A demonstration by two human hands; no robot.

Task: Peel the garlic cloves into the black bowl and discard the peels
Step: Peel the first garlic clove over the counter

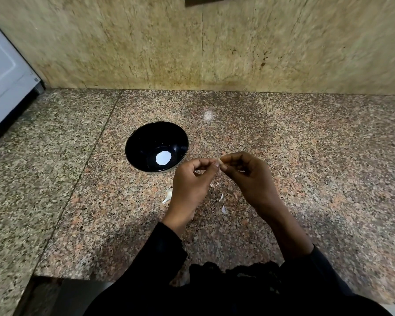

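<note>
A black bowl (156,146) stands on the granite counter (306,156), with only a bright light reflection on its bottom. Just right of the bowl, above the counter, my left hand (192,181) and my right hand (249,176) meet at the fingertips and pinch a small pale garlic clove (219,161) between them. Most of the clove is hidden by my fingers. A larger piece of garlic (168,195) lies beside my left wrist. Small white peel scraps (223,204) lie on the counter under my hands.
A stone backsplash (214,42) rises behind the counter. A white appliance (5,76) stands at the far left. The counter's front edge (78,278) runs close to my body, with a drop at the lower left. A seam in the granite (87,160) runs diagonally left of the bowl.
</note>
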